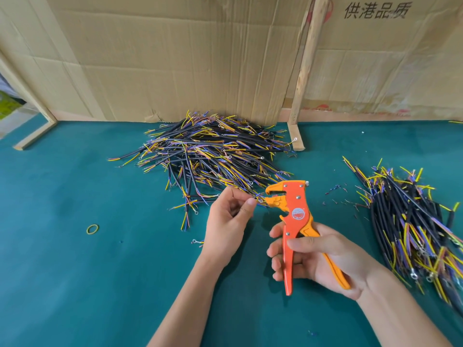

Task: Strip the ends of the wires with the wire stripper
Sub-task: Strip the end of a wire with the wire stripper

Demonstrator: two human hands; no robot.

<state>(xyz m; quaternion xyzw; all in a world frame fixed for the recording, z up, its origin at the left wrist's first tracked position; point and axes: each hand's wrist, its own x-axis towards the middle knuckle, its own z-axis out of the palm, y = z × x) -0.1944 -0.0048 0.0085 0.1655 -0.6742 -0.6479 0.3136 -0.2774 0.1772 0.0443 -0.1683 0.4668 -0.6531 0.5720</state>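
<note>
While your left hand [229, 216] pinches a wire [258, 195] at the stripper [292, 214] jaws, your right hand [313, 256] grips its handles: seat the end, then squeeze.

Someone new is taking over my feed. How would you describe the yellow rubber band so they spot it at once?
Start at the big wire pile against the cardboard wall, then drop down-left onto the teal mat. The rubber band lies there alone, left of the left hand: a small closed yellow loop, unlike the straight wires.
</note>
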